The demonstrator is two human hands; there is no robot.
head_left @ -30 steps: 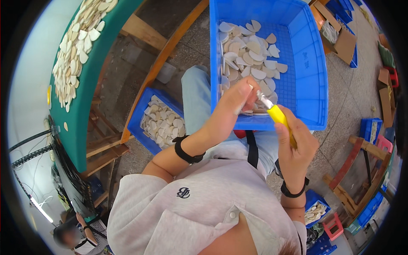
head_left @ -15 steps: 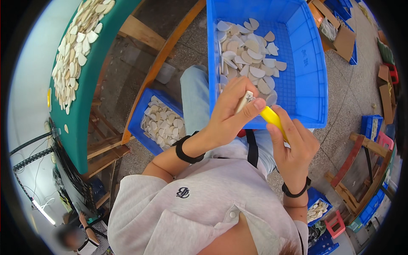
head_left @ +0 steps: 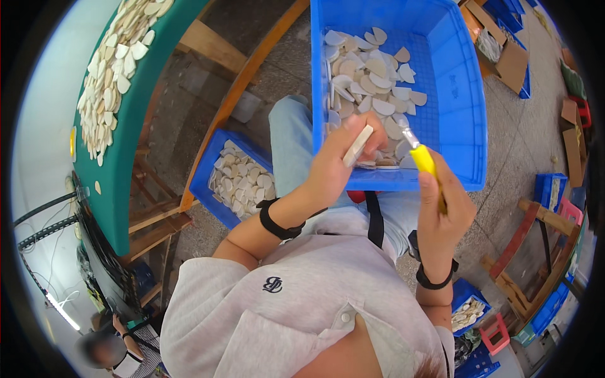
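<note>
My left hand point(head_left: 335, 157) is closed on a flat cream-white piece point(head_left: 358, 146), seen edge-on, above the near side of a large blue bin point(head_left: 465, 94). In my right hand point(head_left: 446, 211) is a yellow-handled knife point(head_left: 426, 165). Its short metal blade points up and to the left, apart from the piece. Inside the bin lie many half-round cream-white pieces point(head_left: 376, 68), mostly heaped toward its left side. My left fingertips are partly hidden behind the hand and the piece.
A smaller blue bin point(head_left: 200, 183) of similar pieces stands on the floor by my leg. More pieces are spread over a green-topped table point(head_left: 116, 201) at left. Cardboard boxes point(head_left: 508, 65) and a wooden frame point(head_left: 513, 293) stand right. Another person point(head_left: 129, 356) is at lower left.
The knife has come away from the piece, its blade now in view to the right. My left hand has turned the piece more edge-on.
</note>
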